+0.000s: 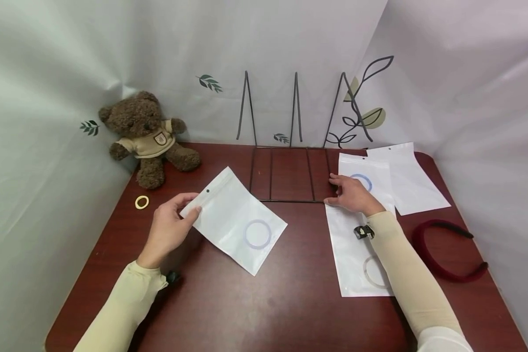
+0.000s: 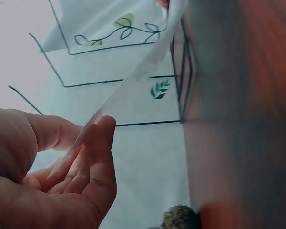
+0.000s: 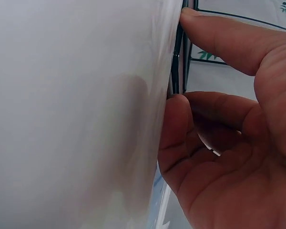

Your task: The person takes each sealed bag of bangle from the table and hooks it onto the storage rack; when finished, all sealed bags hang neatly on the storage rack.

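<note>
My left hand pinches the corner of a white zip pouch between thumb and fingers, lifted at a tilt above the table. A pale lavender ring shows on its front. The left wrist view has this pouch nearly edge-on. My right hand is at the front right corner of a black wire rack. Its thumb and fingertips touch the rack's edge with a gap between them. Beneath this hand lie white pouches, one showing a blue ring, another a pale ring.
Another white pouch lies at the back right. A dark red headband is near the right edge. At the back left sits a brown teddy bear, with a small yellow ring before it. Upright wire prongs stand along the back.
</note>
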A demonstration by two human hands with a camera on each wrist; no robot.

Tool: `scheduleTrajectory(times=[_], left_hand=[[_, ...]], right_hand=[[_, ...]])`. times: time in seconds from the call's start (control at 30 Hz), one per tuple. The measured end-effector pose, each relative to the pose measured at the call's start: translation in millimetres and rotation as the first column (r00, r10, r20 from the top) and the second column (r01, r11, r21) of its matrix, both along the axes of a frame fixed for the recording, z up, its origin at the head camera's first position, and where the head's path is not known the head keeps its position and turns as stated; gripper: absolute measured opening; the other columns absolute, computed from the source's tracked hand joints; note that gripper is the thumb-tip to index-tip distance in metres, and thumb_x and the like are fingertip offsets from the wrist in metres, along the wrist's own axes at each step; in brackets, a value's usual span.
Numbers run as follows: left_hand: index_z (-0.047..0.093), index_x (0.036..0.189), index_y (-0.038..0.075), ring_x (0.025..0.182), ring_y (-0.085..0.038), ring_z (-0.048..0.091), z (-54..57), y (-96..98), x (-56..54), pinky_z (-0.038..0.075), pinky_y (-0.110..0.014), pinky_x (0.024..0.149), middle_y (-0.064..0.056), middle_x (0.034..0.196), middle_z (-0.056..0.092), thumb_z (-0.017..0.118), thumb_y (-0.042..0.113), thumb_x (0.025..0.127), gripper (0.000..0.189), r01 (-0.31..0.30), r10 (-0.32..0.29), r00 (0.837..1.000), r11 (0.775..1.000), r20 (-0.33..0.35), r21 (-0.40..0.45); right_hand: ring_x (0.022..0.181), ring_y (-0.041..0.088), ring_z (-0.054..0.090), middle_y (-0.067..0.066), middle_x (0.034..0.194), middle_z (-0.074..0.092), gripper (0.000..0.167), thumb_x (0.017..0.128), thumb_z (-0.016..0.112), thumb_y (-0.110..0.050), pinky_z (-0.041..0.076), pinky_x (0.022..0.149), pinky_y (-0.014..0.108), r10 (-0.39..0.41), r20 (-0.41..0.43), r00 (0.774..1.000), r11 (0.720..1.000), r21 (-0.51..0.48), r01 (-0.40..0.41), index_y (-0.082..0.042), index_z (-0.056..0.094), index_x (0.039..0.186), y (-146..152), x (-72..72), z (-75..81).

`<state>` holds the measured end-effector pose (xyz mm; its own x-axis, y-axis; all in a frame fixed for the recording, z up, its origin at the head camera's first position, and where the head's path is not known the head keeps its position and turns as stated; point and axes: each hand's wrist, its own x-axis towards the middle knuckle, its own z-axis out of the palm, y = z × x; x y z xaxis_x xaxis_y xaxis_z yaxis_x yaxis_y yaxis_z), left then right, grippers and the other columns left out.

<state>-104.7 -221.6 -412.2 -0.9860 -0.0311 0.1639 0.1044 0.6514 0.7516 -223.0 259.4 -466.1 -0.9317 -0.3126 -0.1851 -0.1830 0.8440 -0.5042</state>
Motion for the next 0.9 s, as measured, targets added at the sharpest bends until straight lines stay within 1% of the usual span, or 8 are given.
scheduleTrajectory(times=[0.1,0.2,0.27,0.33,0.5,0.63,0.77,0.9], left_hand=[[0.074,0.126,0.01,0.064,-0.007,0.062,5.0,-0.4,0.1,0.049,-0.022,0.055,-0.016,0.113,0.077,0.074,0.013,0.099,0.028,0.004,-0.003,1.0,0.998,-0.019,0.061],[0.073,0.126,0.009,0.067,-0.006,0.065,8.0,1.3,-1.8,0.052,-0.021,0.057,-0.016,0.114,0.076,0.075,0.011,0.098,0.029,0.03,-0.026,0.999,0.989,-0.027,0.146],[0.073,0.126,0.008,0.068,-0.005,0.067,10.1,3.6,-3.4,0.054,-0.021,0.059,-0.014,0.112,0.075,0.077,0.01,0.097,0.03,0.042,-0.038,0.999,0.978,-0.026,0.206],[0.073,0.126,0.009,0.068,-0.006,0.069,12.7,6.6,-5.1,0.056,-0.023,0.06,-0.008,0.11,0.074,0.078,0.013,0.097,0.03,0.043,-0.038,0.999,0.967,-0.023,0.25],[0.074,0.119,0.006,0.072,-0.005,0.07,22.2,15.5,-9.8,0.058,-0.023,0.063,0.008,0.099,0.073,0.081,0.018,0.095,0.028,0.01,0.001,0.999,0.931,-0.032,0.366],[0.074,0.113,0.003,0.075,-0.006,0.071,30.1,22.2,-13.6,0.059,-0.022,0.065,0.01,0.092,0.075,0.082,0.015,0.095,0.023,0.017,0.027,0.996,0.889,-0.09,0.457],[0.075,0.111,0.002,0.075,-0.008,0.074,35.0,27.5,-17.7,0.059,-0.023,0.065,0.005,0.092,0.078,0.081,0.014,0.096,0.02,0.063,0.02,0.986,0.87,-0.163,0.489],[0.075,0.114,0.001,0.08,-0.009,0.075,36.9,32.9,-22.1,0.059,-0.023,0.067,0.005,0.096,0.078,0.077,0.014,0.098,0.021,0.097,0.004,0.98,0.866,-0.2,0.49]], right_hand=[[0.114,0.032,0.065,0.017,0.171,0.034,0.082,0.093,0.083,-0.029,0.044,0.113,0.055,-0.002,-0.001,1.0,1.0,-0.006,0.002,0.006,0.045,0.156,-0.4,-1.0,-1.3],[0.115,0.032,0.066,0.017,0.17,0.034,0.082,0.093,0.084,-0.028,0.044,0.113,0.054,-0.001,-0.002,1.0,1.0,-0.008,0.001,0.007,0.045,0.156,-1.0,-1.6,-1.8],[0.115,0.033,0.066,0.018,0.17,0.035,0.082,0.092,0.084,-0.028,0.044,0.114,0.055,-0.002,-0.002,1.0,1.0,-0.01,0.002,0.008,0.045,0.156,-1.2,-1.9,-1.8],[0.116,0.033,0.066,0.019,0.17,0.035,0.082,0.092,0.084,-0.027,0.043,0.115,0.055,-0.004,-0.004,1.0,1.0,-0.014,0.004,0.008,0.046,0.155,-1.3,-2.0,-1.3],[0.113,0.034,0.066,0.023,0.166,0.039,0.082,0.09,0.085,-0.027,0.047,0.107,0.054,-0.014,-0.012,1.0,0.999,-0.03,0.014,0.009,0.047,0.154,-0.4,-1.7,-0.6],[0.112,0.034,0.062,0.026,0.156,0.044,0.083,0.088,0.087,-0.028,0.049,0.102,0.054,-0.031,-0.012,0.999,0.999,-0.04,0.03,0.008,0.049,0.153,1.6,-1.5,-2.2],[0.116,0.038,0.058,0.027,0.147,0.048,0.084,0.087,0.088,-0.031,0.047,0.104,0.056,-0.038,-0.016,0.999,0.998,-0.044,0.038,0.007,0.05,0.153,2.6,-1.8,-3.3],[0.124,0.041,0.056,0.027,0.141,0.052,0.086,0.087,0.087,-0.034,0.045,0.109,0.057,-0.026,-0.028,0.999,0.999,-0.039,0.025,0.007,0.049,0.153,1.6,-2.7,-3.1]])
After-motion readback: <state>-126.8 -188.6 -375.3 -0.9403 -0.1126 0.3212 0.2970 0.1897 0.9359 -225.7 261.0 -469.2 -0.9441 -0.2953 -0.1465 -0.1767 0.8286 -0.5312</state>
